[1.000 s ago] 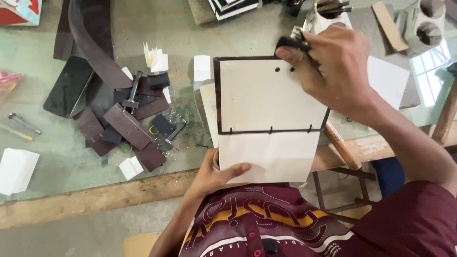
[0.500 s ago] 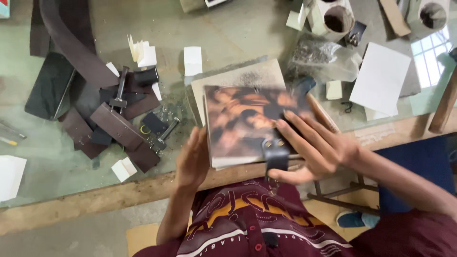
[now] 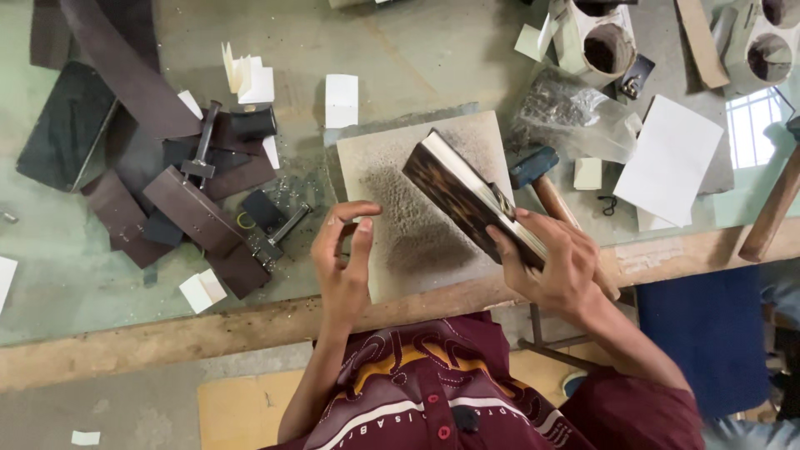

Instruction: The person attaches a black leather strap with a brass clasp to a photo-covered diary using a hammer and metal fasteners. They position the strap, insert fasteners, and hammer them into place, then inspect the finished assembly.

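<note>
Head view, right hand: the right hand [image 3: 557, 265] grips a small notebook [image 3: 468, 198] with a dark brown patterned cover, fingers wrapped over its near end, tilting it on edge so the pale page block shows along the top.
Head view, left hand: the left hand [image 3: 344, 260] is to the left of the notebook and apart from it, fingers loosely curled with thumb and fingertips close together; whether it pinches something small I cannot tell.
Under the hands: a pale worn pad [image 3: 392, 175], pitted and grey in the middle, lies on the glass-topped table [image 3: 100, 283] beneath both hands.
Hard to make out: a hammer [image 3: 542, 179] lies just beyond the right hand, its handle running under the hand and hidden there; its head is dark blue.
Cut off: two pale cylindrical cups [image 3: 602, 42] stand beyond the right hand at the top edge; their insides are dark and what they hold cannot be seen. The second is cropped at the corner.
Bag: a clear plastic bag [image 3: 575, 117] beyond the right hand holds small dark bits, too fine to identify.
Left of the left hand: dark brown leather strips [image 3: 196, 212] lie in a heap with small metal tools among them, and white paper pieces [image 3: 342, 100] lie scattered near.
Right of the right hand: a white sheet [image 3: 671, 158] lies on the table.
</note>
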